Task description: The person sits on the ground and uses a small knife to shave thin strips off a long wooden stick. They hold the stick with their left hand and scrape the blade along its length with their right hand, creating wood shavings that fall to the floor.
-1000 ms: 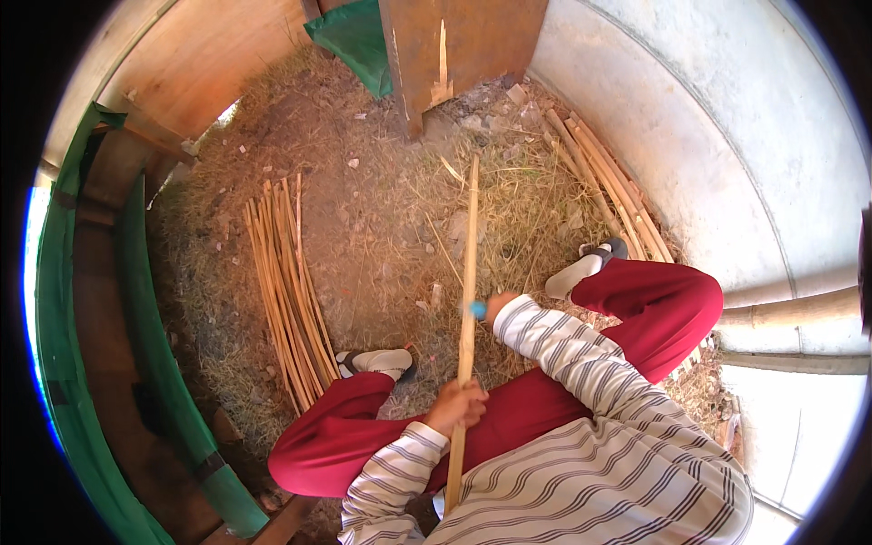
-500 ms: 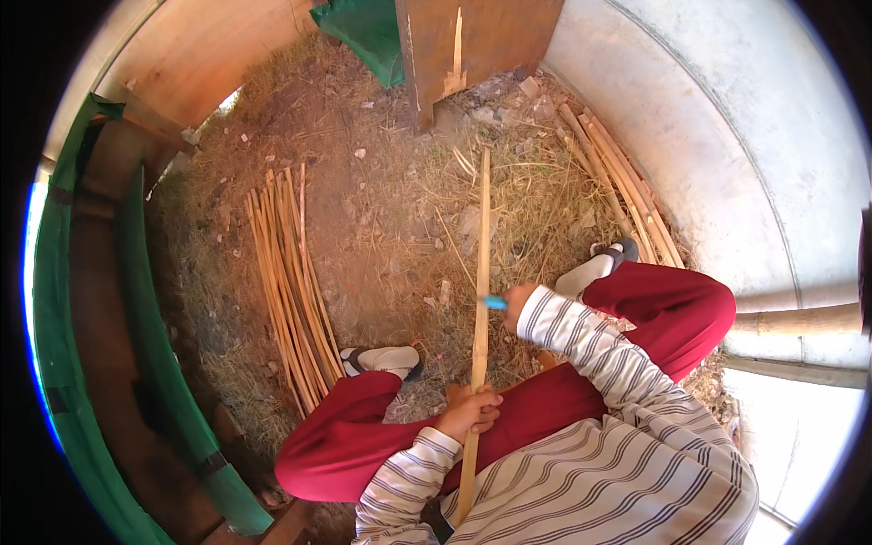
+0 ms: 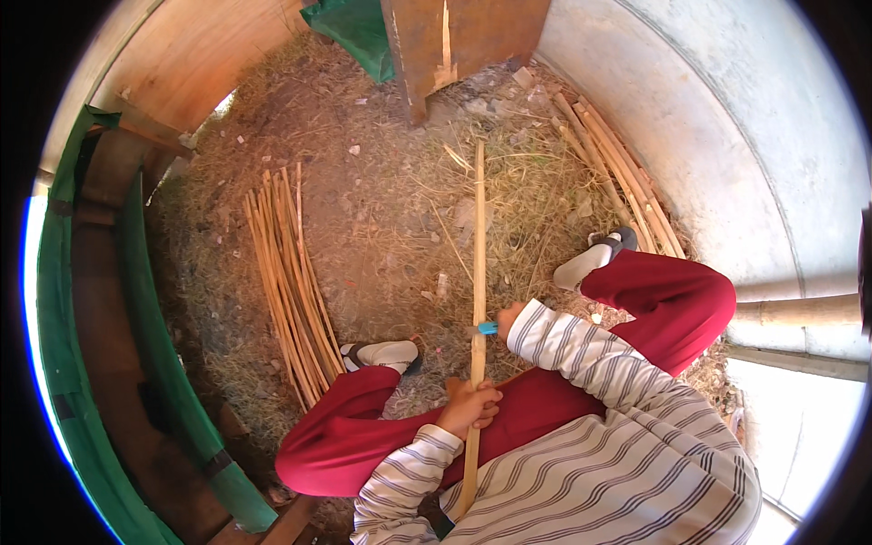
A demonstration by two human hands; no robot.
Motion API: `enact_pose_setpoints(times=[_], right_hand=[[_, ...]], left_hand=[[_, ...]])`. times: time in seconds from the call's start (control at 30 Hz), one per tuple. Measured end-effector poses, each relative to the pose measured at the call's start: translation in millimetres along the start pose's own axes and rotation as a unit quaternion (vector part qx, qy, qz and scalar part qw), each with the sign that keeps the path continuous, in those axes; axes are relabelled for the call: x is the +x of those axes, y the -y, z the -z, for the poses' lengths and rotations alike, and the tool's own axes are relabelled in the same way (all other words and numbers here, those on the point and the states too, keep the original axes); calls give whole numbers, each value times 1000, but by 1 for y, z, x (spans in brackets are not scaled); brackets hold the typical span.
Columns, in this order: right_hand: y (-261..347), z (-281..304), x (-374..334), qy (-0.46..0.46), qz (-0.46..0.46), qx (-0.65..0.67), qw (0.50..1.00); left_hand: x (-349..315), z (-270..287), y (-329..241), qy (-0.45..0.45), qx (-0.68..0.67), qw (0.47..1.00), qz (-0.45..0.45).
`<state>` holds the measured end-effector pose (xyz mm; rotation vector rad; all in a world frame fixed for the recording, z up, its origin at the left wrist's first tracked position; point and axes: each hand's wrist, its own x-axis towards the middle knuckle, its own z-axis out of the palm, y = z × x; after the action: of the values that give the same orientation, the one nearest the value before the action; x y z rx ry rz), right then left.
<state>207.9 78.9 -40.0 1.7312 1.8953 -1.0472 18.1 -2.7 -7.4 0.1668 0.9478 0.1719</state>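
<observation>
A long pale bamboo strip stretches away from my lap over my crossed legs toward the middle of the ground. My left hand is closed round its near part, fingers wrapped over it; the near end lies against my striped shirt. Farther up, my right hand is closed on a small blue-handled knife. The knife's grey blade lies across the strip, touching it. Part of the handle is hidden in my fingers. The strip's surface looks roughened just below the blade.
Thin bamboo strips lie in a bundle on the left, and thicker bamboo pieces lie along the pale wall at the right. A wooden board stands at the back beside green sheeting. Dry grass and shavings cover the ground.
My right hand has drawn the knife a little nearer to me along the bamboo strip. My left hand keeps its hold. The view has shifted slightly.
</observation>
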Motion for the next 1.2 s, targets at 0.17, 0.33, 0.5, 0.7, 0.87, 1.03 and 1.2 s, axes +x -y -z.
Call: enact_pose_setpoints(times=[0.17,0.33,0.5,0.7,0.87,1.03,1.2], right_hand=[[-2,-4,12,-27,19,-22,999],[-14,4,43,-30,-38,-33,998],[-37,4,94,-53,-78,-40,995],[-33,23,114,-5,-87,-55,995],[-57,33,150,-71,-118,-40,990],[-58,60,173,-57,-129,-56,988],[-78,73,207,-20,-158,-77,984]], left_hand=[[-1,2,-2,-16,3,1000,8],[1,4,0,-4,-14,1000,14],[-1,1,1,0,-7,1000,6],[-3,0,-7,-30,13,999,-6],[-3,0,-2,-22,5,1000,6],[-5,-1,-6,-37,20,999,-1],[-3,0,-5,-16,8,1000,-4]])
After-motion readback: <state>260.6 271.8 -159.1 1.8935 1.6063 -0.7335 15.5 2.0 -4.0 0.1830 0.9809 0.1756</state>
